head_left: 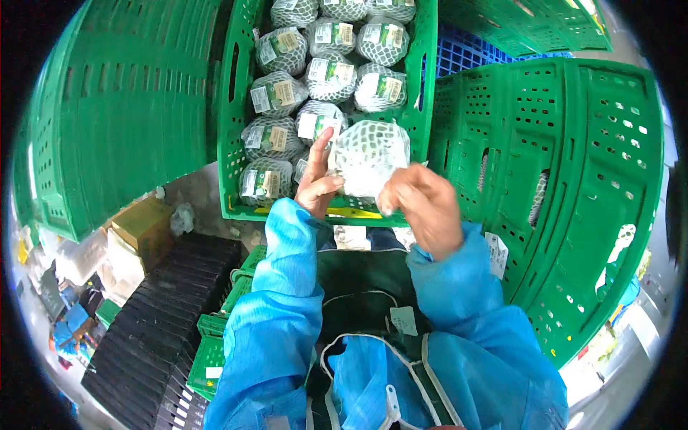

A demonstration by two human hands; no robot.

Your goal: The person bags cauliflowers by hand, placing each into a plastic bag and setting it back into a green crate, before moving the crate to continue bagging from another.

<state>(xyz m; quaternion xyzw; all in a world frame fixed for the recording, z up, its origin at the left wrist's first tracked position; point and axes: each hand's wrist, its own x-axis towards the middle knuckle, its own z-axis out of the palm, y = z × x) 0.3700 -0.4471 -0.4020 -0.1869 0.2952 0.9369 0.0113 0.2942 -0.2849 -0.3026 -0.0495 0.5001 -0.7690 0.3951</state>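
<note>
A round piece of produce in a white foam net [369,154] is held up over the near right part of a green crate [229,197]. My left hand [319,179] grips it from the left, index finger raised along its side, the other fingers partly hidden. At its lower right, my right hand [424,204] has its fingers bent and closed against the netting; slight motion blur shows there. In the crate, several similar netted pieces, one [331,77] near the middle, lie in rows with labels facing up. No label shows on the held piece.
Tall green crates [143,107] stand on the left, and more green crates [552,179] on the right. A blue crate [466,54] sits behind. Black stacked crates [158,322] and cardboard boxes [143,222] are at lower left.
</note>
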